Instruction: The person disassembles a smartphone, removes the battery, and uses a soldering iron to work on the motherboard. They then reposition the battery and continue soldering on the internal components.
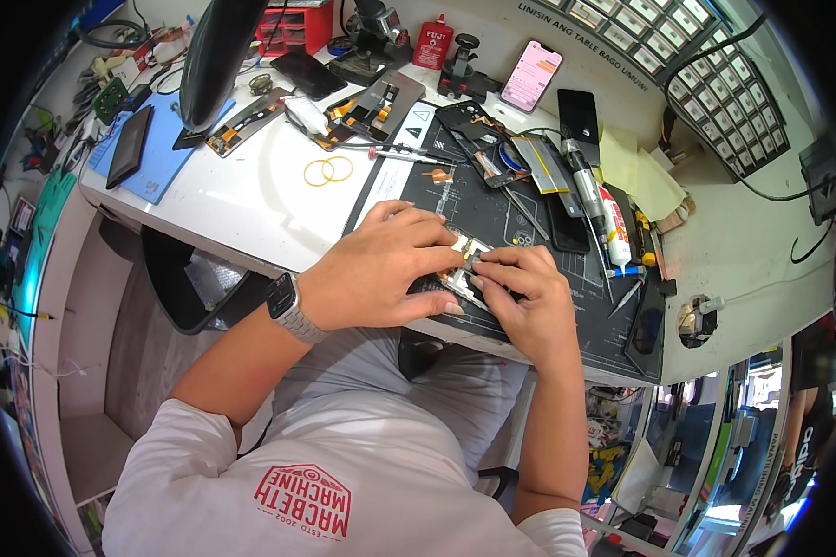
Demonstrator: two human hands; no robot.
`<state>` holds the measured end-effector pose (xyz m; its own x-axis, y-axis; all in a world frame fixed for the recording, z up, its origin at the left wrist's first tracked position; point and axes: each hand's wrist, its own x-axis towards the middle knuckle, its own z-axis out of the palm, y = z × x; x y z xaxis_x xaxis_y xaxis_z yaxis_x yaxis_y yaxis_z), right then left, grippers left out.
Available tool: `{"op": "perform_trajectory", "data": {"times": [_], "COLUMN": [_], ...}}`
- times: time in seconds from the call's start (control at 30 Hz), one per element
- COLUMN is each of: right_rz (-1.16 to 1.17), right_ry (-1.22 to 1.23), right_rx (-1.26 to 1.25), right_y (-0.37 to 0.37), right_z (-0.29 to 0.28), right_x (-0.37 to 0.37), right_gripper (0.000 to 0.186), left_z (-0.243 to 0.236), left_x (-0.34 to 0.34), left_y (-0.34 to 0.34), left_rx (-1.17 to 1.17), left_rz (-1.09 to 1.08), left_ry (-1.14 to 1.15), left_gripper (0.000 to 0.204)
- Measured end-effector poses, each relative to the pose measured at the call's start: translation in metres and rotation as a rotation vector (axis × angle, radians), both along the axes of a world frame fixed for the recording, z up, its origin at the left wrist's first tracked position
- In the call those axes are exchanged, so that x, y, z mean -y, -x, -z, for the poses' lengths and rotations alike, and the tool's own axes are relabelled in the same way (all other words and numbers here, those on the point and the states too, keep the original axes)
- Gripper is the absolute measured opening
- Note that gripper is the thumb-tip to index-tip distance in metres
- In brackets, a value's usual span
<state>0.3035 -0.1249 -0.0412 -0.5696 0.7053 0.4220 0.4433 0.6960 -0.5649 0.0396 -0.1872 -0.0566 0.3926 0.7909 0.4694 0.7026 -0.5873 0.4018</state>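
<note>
An opened phone (464,271) with bare inner parts lies on the dark work mat (581,320) near the bench's front edge. My left hand (381,265), with a watch on the wrist, holds it from the left, the thumb at the near side and the fingers across the far part. At its right side my right hand (534,295) is closed, thumb and fingertips together over the phone's inside. Whatever those fingertips pinch is too small to make out. Parts of the phone are covered by both hands.
Phone parts (381,104), a red-handled screwdriver (404,154) and tweezers (527,215) lie beyond my hands. To the right are a white-and-red tube (615,227) and a dark phone (578,125). A lit phone (531,76) leans at the back. Yellow rings (328,171) lie left.
</note>
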Motion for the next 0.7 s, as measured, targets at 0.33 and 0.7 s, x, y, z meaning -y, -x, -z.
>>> {"op": "perform_trajectory", "data": {"times": [0.33, 0.7], "right_rz": [0.018, 0.018], "right_ry": [-0.018, -0.072], "right_rx": [-0.018, -0.013], "right_y": [0.0003, 0.0011], "right_z": [0.0023, 0.0046], "right_x": [0.0008, 0.0022], "right_gripper": [0.023, 0.022], "left_z": [-0.0005, -0.0091], "left_x": [-0.0008, -0.0032], "left_y": [0.0003, -0.0026], "left_rx": [-0.034, -0.158], "left_rz": [0.000, -0.002], "left_ry": [-0.014, -0.071], "left_gripper": [0.052, 0.048]}}
